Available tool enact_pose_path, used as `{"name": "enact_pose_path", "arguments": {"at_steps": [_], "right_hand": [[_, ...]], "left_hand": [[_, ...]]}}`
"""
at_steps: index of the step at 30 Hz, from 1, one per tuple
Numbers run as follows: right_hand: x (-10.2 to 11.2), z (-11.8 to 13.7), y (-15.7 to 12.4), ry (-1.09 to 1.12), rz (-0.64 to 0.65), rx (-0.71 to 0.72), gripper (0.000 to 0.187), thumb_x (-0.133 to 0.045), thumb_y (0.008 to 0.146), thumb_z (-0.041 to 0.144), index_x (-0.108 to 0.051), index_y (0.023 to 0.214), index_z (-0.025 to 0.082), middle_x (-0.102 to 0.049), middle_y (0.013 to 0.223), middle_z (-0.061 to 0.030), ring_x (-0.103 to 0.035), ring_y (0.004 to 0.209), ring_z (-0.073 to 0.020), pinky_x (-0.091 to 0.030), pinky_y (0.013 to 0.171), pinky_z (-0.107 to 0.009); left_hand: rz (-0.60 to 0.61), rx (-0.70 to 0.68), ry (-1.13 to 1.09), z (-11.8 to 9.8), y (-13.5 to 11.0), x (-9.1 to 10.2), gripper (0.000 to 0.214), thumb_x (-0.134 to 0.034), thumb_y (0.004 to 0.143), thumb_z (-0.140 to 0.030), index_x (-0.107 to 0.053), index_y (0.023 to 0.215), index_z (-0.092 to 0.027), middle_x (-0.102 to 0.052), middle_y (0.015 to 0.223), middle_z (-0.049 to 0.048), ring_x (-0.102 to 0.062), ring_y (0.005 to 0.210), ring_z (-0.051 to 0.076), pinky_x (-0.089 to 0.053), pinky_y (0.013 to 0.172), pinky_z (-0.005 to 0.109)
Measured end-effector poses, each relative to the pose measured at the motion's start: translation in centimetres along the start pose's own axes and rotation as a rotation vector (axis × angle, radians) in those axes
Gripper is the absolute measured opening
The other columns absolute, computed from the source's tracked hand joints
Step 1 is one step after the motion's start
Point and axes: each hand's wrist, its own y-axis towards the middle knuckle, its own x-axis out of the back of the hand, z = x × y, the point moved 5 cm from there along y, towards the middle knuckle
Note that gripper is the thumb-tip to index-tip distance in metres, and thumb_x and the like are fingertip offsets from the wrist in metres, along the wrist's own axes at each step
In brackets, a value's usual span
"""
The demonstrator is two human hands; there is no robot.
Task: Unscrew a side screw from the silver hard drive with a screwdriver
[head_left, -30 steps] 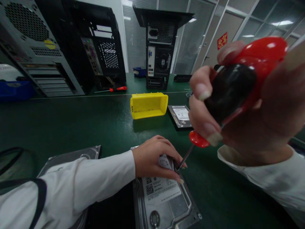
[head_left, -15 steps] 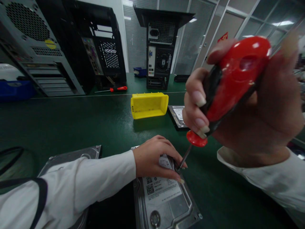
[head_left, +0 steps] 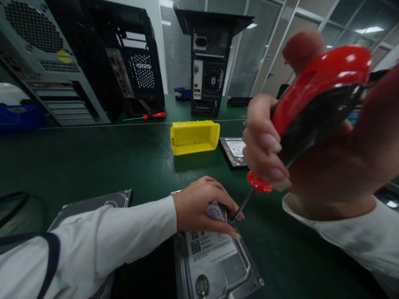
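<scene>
A silver hard drive with a white label lies on the green mat near the front edge. My left hand rests on its far end, fingers curled down and pressing it. My right hand is wrapped round the red and black handle of a screwdriver, close to the camera. The thin shaft slants down and its tip meets the drive's far right corner, beside my left fingertips.
A second hard drive lies under my left sleeve. A yellow bin and another drive sit further back. Several open computer cases stand along the rear, with a red screwdriver and blue bins near them.
The screwdriver handle has turned in my right hand, its red and black sides swapping places, and my fingers have shifted their grip. My left hand and the drive have stayed put.
</scene>
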Motion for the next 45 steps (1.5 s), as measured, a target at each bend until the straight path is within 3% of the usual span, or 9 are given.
{"name": "enact_pose_path", "arguments": {"at_steps": [4,11,14,17,19,24,30,36,45], "right_hand": [[0.1,0.2,-0.1,-0.055,0.007,0.091,0.037,-0.033,0.077,0.056,-0.043,0.098,0.028,-0.043,0.066,0.001,-0.041,0.042,-0.0099,-0.034,0.035,-0.024],[0.9,0.1,0.1,-0.057,-0.116,0.131,0.032,-0.037,0.079,0.053,-0.039,0.08,0.022,-0.052,0.084,0.0008,-0.05,0.045,-0.0086,-0.039,0.034,-0.024],[0.8,0.0,0.0,-0.026,-0.13,0.088,0.024,-0.029,0.086,0.045,-0.035,0.083,0.023,-0.053,0.074,0.0031,-0.047,0.04,-0.0067,-0.037,0.032,-0.02],[0.6,-0.3,-0.1,0.003,-0.118,0.046,0.016,-0.034,0.087,0.04,-0.035,0.084,0.025,-0.046,0.061,0.0063,-0.042,0.037,-0.0053,-0.035,0.032,-0.017],[0.8,-0.4,-0.2,0.021,-0.113,0.037,0.019,-0.033,0.086,0.043,-0.037,0.086,0.025,-0.042,0.058,0.0059,-0.04,0.037,-0.0045,-0.034,0.033,-0.016],[1.3,-0.8,0.1,0.083,-0.087,0.031,0.048,-0.002,0.088,0.047,-0.042,0.096,0.022,-0.041,0.061,0.0023,-0.041,0.041,-0.0056,-0.036,0.037,-0.018],[1.4,-1.1,0.5,0.116,-0.042,0.03,0.037,-0.011,0.089,0.04,-0.043,0.085,0.021,-0.042,0.062,0.0028,-0.043,0.043,-0.0054,-0.038,0.038,-0.019],[1.6,-0.8,0.4,0.086,-0.067,0.118,0.019,-0.042,0.081,0.04,-0.043,0.078,0.021,-0.043,0.062,0.0041,-0.044,0.042,-0.0045,-0.037,0.036,-0.018],[1.5,-0.9,0.5,0.085,-0.062,0.115,0.013,-0.037,0.084,0.036,-0.037,0.083,0.024,-0.041,0.055,0.0064,-0.039,0.033,-0.0045,-0.032,0.03,-0.016]], "left_hand": [[0.008,0.005,-0.004,0.0,0.0,0.0,0.025,-0.068,0.072,-0.034,-0.065,0.094,-0.023,-0.067,0.088,-0.0028,-0.056,0.087,0.014,-0.026,0.089,0.03],[-0.005,0.009,-0.011,0.1,0.0,0.0,0.025,-0.069,0.071,-0.034,-0.066,0.093,-0.023,-0.067,0.087,-0.0014,-0.056,0.087,0.015,-0.027,0.087,0.029],[-0.01,0.003,-0.014,0.1,0.0,0.0,0.025,-0.069,0.071,-0.035,-0.066,0.092,-0.023,-0.068,0.087,-0.0016,-0.057,0.086,0.015,-0.027,0.087,0.029],[-0.005,-0.011,-0.014,0.1,0.0,-0.1,0.025,-0.068,0.071,-0.035,-0.066,0.093,-0.023,-0.068,0.087,-0.0015,-0.057,0.086,0.015,-0.028,0.087,0.03],[-0.004,-0.011,-0.014,0.2,0.0,-0.1,0.026,-0.069,0.071,-0.036,-0.066,0.094,-0.023,-0.067,0.086,-0.0017,-0.057,0.087,0.015,-0.028,0.087,0.03],[-0.012,0.012,-0.008,0.1,-0.1,0.0,0.026,-0.067,0.072,-0.039,-0.066,0.093,-0.023,-0.067,0.087,-0.0009,-0.056,0.087,0.016,-0.028,0.087,0.03],[-0.008,0.037,-0.009,-0.2,-0.1,0.1,0.025,-0.069,0.071,-0.034,-0.065,0.093,-0.024,-0.067,0.088,-0.0025,-0.057,0.087,0.015,-0.026,0.088,0.03],[0.003,0.037,0.008,-0.2,0.0,0.2,0.026,-0.069,0.071,-0.036,-0.065,0.093,-0.023,-0.067,0.088,-0.0023,-0.057,0.087,0.015,-0.027,0.087,0.029],[0.005,0.033,0.004,-0.1,-0.1,0.2,0.026,-0.069,0.071,-0.035,-0.065,0.094,-0.024,-0.067,0.088,-0.0028,-0.057,0.088,0.015,-0.027,0.088,0.029]]}}
